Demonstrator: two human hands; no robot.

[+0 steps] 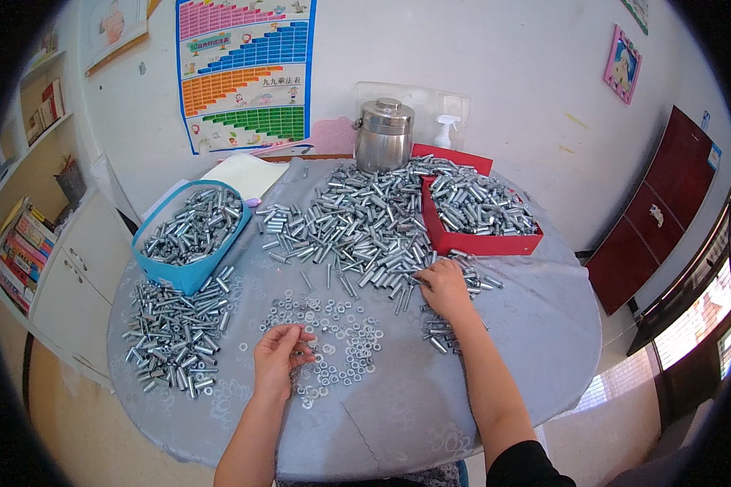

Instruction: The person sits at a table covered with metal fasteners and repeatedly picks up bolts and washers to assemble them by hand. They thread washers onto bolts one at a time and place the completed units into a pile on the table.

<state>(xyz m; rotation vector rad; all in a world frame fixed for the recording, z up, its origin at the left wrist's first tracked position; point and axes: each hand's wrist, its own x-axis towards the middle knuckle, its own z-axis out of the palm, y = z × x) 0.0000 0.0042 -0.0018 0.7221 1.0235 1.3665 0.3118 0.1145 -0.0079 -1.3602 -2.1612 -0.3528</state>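
- Right hand (445, 288): fingers bent down at the near edge of the heaped metal bolts (357, 231); whether one is pinched, I cannot tell.
- Left hand (280, 357): thumb and fingers curled close together at the left side of the scattered nuts and washers (357, 375); a held piece cannot be made out.
- Heap from hands: it spreads ahead and leftward of the right hand, the nearer one; bolts just beside its fingertips lie roughly lengthwise away from the person, slightly slanted.
- Farther out: the red box (487, 243) stands beyond the right hand; the blue bin (191, 276) lies ahead and left of the left hand.
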